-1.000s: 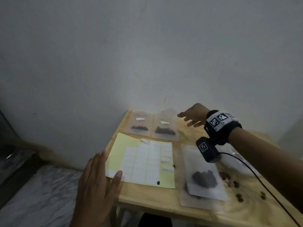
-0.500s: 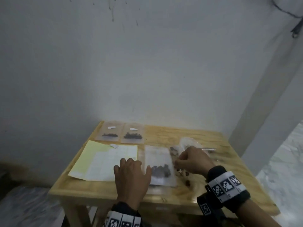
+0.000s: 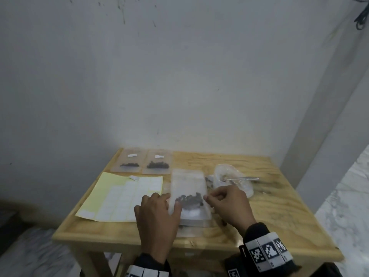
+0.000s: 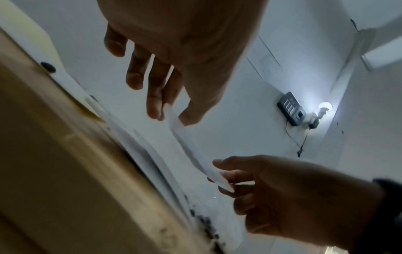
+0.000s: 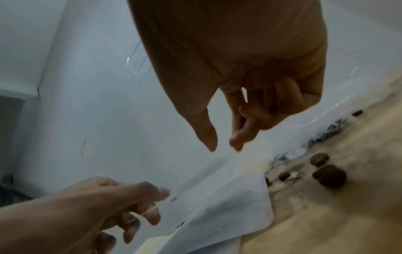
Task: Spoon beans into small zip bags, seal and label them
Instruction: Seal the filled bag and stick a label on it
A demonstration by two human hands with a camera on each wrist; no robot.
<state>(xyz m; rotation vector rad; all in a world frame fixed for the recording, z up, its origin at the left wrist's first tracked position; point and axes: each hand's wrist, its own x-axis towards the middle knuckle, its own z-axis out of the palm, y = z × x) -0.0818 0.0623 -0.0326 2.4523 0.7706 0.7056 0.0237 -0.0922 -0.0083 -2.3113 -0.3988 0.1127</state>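
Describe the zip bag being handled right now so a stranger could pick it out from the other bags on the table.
Start at the small wooden table against the white wall. Two clear zip bags of dark beans lie at its back edge, each with a white label. The one you want is the clear bean bag nearer the front, beside the yellow label sheet: unlabelled, pinched at its sides by left hand and right hand.

Dim room, glowing bulb (image 4: 325, 107) (left wrist view), motion blur, bowed edges

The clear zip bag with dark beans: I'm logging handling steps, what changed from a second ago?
Both hands came in and took hold: left hand and right hand now pinch the clear zip bag of dark beans by its side edges, lifting it. The two labelled bags and yellow label sheet stayed put.
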